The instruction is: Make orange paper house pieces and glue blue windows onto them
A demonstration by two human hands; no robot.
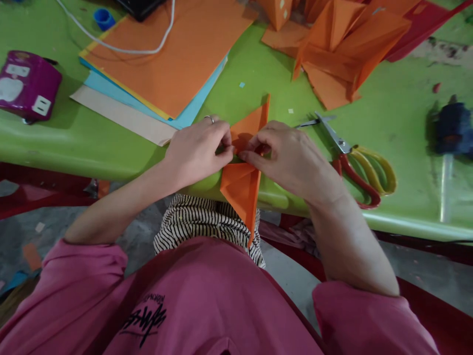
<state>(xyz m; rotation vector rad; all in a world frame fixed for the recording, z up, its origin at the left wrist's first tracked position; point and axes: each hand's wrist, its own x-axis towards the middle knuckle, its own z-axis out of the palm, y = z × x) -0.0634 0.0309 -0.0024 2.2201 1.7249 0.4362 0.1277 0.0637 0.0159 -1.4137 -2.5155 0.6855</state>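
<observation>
A folded piece of orange paper (242, 187) is pinched between my two hands at the table's near edge. Its upper part stands above my fingers, and its lower point hangs over the edge toward my lap. My left hand (203, 148), with a ring on one finger, has its thumb and fingertips closed on the paper's left side. From the right, my right hand (284, 155) pinches the same paper near its middle. The fingertips of both hands almost meet, and they hide the fold between them. Just right of my right hand lie scissors (342, 145) with red and yellow handles, blades apart.
Orange, yellow, blue and pale sheets (166, 59) are stacked at the back left under a white cable (148, 51). A purple box (27, 86) stands far left. Folded orange paper shapes (340, 49) lie at the back right. A dark glue gun (454, 128) with a clear stick is far right.
</observation>
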